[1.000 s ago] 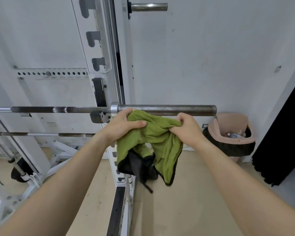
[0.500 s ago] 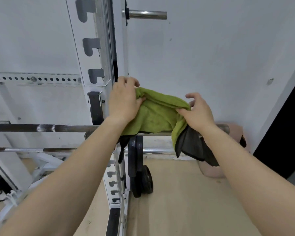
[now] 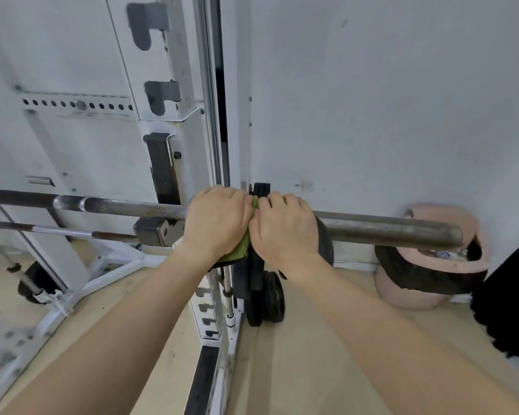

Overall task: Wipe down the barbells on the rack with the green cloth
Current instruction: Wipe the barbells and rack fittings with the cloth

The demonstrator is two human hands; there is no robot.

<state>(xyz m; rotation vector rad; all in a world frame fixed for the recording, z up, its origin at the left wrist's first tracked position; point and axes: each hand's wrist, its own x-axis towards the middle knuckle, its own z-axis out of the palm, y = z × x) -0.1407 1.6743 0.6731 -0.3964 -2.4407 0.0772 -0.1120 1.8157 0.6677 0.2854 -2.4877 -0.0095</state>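
At the left edge of the frame a barbell runs level across the white rack, with a thinner lower bar just beneath it. Right of the rack's upright, at mid-frame, the left hand curls its fingers over the barbell, gripping the cloth against it. Only a strip of green shows, between the two hands and under the heel of the left one. Touching it on the right, the right hand likewise wraps closed over cloth and bar, and a dark fold hangs just beside its wrist. Below the hands, black plates stand on the floor. Farther right the bare sleeve juts out before a pink bin.
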